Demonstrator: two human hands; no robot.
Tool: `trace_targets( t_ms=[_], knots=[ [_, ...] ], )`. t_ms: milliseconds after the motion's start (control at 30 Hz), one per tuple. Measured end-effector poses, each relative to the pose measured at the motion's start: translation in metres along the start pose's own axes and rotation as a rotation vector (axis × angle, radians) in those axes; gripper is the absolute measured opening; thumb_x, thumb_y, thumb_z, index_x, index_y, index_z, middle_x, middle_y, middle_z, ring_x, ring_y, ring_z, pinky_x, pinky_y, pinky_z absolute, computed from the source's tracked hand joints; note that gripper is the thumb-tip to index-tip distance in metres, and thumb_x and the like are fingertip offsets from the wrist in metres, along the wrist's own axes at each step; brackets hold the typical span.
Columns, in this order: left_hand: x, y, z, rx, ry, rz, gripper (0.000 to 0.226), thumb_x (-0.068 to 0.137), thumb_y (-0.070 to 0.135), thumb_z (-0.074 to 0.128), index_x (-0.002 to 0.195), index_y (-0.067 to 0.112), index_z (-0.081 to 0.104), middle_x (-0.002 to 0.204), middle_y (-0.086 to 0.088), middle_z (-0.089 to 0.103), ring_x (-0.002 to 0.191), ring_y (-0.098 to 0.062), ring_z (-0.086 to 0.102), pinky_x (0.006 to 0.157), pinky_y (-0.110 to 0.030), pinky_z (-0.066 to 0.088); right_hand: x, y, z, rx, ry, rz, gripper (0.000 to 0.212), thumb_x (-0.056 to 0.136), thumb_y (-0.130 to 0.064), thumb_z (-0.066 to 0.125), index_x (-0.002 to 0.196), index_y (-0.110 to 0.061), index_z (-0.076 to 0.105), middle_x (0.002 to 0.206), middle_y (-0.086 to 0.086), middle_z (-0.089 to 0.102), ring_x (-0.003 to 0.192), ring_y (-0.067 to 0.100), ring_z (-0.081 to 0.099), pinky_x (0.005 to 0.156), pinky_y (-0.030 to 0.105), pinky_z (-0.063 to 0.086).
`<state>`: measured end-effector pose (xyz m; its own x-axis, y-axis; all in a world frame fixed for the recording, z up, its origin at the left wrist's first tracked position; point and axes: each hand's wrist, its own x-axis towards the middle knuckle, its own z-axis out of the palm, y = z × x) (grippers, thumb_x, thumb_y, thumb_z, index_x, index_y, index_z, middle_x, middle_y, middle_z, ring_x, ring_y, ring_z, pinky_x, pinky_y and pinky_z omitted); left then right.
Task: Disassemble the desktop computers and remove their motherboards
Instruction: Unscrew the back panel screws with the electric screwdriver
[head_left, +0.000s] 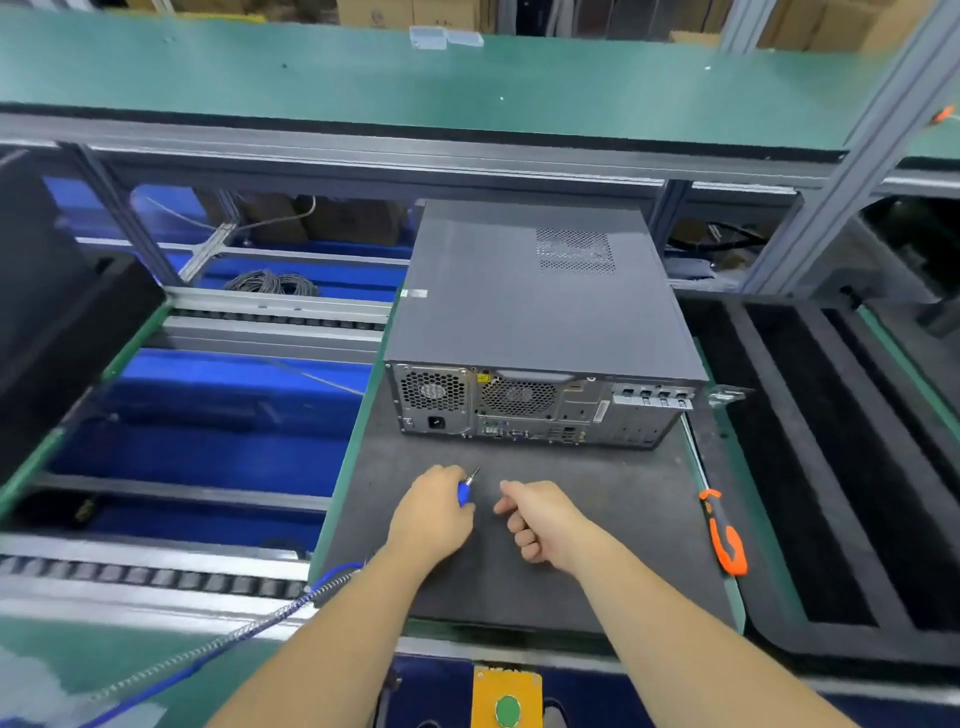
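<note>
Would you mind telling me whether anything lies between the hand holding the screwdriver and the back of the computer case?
Nothing visible does. The left hand grips the blue screwdriver, tip toward the computer case; only bare dark mat lies between. The right hand and orange tool sit off to the right.

The desktop computer (540, 306) was dark grey, with a dotted vent patch on top and silver honeycomb grilles on its rear. It sat on a black mat (571, 519) edged in green. The screwdriver (465, 491) had a blue handle and a blue cable (218, 644) wrapped in a silver spiral. At right lay an orange-and-black tool (724, 535). Near, a green button (507, 710) sat on a yellow box. The far shelf (311, 78) was green.
</note>
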<state>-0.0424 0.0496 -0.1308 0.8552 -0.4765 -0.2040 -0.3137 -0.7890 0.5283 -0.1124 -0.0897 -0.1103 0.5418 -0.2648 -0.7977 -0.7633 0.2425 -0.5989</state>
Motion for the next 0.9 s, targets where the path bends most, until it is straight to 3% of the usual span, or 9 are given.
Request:
trace_targets(
  t_ms=[100, 167, 267, 367, 500, 600, 733, 800, 900],
  knots=[
    [-0.029, -0.035, -0.013, -0.109, 0.136, -0.104, 0.004, 0.087, 0.02, 0.06, 0.089, 0.018, 0.057, 0.091, 0.002, 0.057, 0.081, -0.02, 0.054, 0.065, -0.035, 0.042, -0.003, 0.0, 0.06, -0.234, -0.124, -0.054, 0.029, 0.101, -0.036, 0.044, 0.082, -0.015, 0.052, 0.059, 0.0, 0.034, 0.042, 0.012, 0.023, 0.043, 0.019, 0.016],
    [-0.054, -0.061, -0.021, -0.149, 0.222, -0.169, 0.01, 0.086, 0.019, 0.055, 0.077, 0.02, 0.051, 0.08, 0.003, 0.054, 0.071, -0.018, 0.052, 0.058, -0.034, 0.039, -0.007, 0.006, 0.106, -0.342, -0.19, -0.096, 0.023, 0.098, -0.03, 0.041, 0.079, -0.017, 0.045, 0.059, 0.003, 0.036, 0.041, 0.013, 0.023, 0.043, 0.019, 0.017],
    [-0.091, -0.104, -0.035, -0.188, 0.33, -0.309, 0.003, 0.085, 0.016, 0.055, 0.087, 0.017, 0.057, 0.086, 0.003, 0.056, 0.078, -0.022, 0.055, 0.067, -0.04, 0.048, -0.018, 0.017, 0.166, -0.507, -0.26, -0.185, 0.021, 0.095, -0.024, 0.039, 0.077, -0.015, 0.045, 0.057, 0.003, 0.038, 0.042, 0.015, 0.029, 0.042, 0.021, 0.022],
    [-0.123, -0.14, -0.044, -0.178, 0.365, -0.431, 0.006, 0.082, 0.011, 0.055, 0.086, 0.015, 0.057, 0.09, 0.002, 0.057, 0.079, -0.022, 0.054, 0.067, -0.04, 0.048, -0.027, 0.027, 0.211, -0.72, -0.317, -0.282, 0.021, 0.089, -0.013, 0.042, 0.069, -0.013, 0.046, 0.058, 0.006, 0.044, 0.044, 0.019, 0.037, 0.042, 0.022, 0.031],
    [-0.148, -0.17, -0.039, -0.147, 0.324, -0.52, 0.016, 0.074, 0.007, 0.052, 0.071, 0.019, 0.042, 0.078, -0.001, 0.052, 0.066, -0.022, 0.049, 0.054, -0.035, 0.035, -0.037, 0.051, 0.251, -0.89, -0.366, -0.257, 0.01, 0.088, -0.017, 0.04, 0.085, -0.011, 0.047, 0.071, 0.01, 0.05, 0.053, 0.023, 0.046, 0.047, 0.025, 0.038],
    [-0.161, -0.186, -0.024, -0.088, 0.245, -0.597, 0.011, 0.077, 0.007, 0.05, 0.075, 0.016, 0.043, 0.081, -0.004, 0.054, 0.072, -0.026, 0.053, 0.059, -0.036, 0.042, -0.036, 0.067, 0.261, -1.024, -0.367, -0.275, 0.008, 0.088, -0.013, 0.042, 0.08, -0.013, 0.046, 0.087, 0.013, 0.054, 0.071, 0.027, 0.052, 0.062, 0.032, 0.045],
    [-0.18, -0.21, -0.001, -0.105, 0.163, -0.684, 0.003, 0.087, 0.014, 0.055, 0.089, 0.013, 0.054, 0.095, -0.007, 0.062, 0.09, -0.03, 0.06, 0.076, -0.042, 0.053, -0.031, 0.079, 0.263, -1.066, -0.404, -0.287, 0.035, 0.087, -0.004, 0.041, 0.116, -0.002, 0.06, 0.109, 0.019, 0.062, 0.085, 0.03, 0.06, 0.069, 0.037, 0.05],
    [-0.188, -0.217, 0.004, -0.06, 0.129, -0.732, 0.011, 0.091, 0.019, 0.054, 0.102, 0.017, 0.053, 0.108, -0.006, 0.06, 0.101, -0.028, 0.058, 0.081, -0.04, 0.051, -0.03, 0.081, 0.26, -1.072, -0.429, -0.32, 0.04, 0.086, -0.002, 0.04, 0.119, 0.001, 0.062, 0.1, 0.016, 0.062, 0.083, 0.029, 0.059, 0.068, 0.036, 0.049],
    [-0.186, -0.214, 0.0, 0.107, 0.103, -0.757, 0.025, 0.091, 0.024, 0.052, 0.115, 0.019, 0.05, 0.12, -0.004, 0.055, 0.111, -0.027, 0.053, 0.088, -0.04, 0.047, -0.032, 0.072, 0.254, -0.987, -0.449, -0.31, 0.041, 0.085, -0.001, 0.035, 0.113, -0.001, 0.064, 0.084, 0.008, 0.057, 0.064, 0.02, 0.045, 0.053, 0.026, 0.041]
  ],
)
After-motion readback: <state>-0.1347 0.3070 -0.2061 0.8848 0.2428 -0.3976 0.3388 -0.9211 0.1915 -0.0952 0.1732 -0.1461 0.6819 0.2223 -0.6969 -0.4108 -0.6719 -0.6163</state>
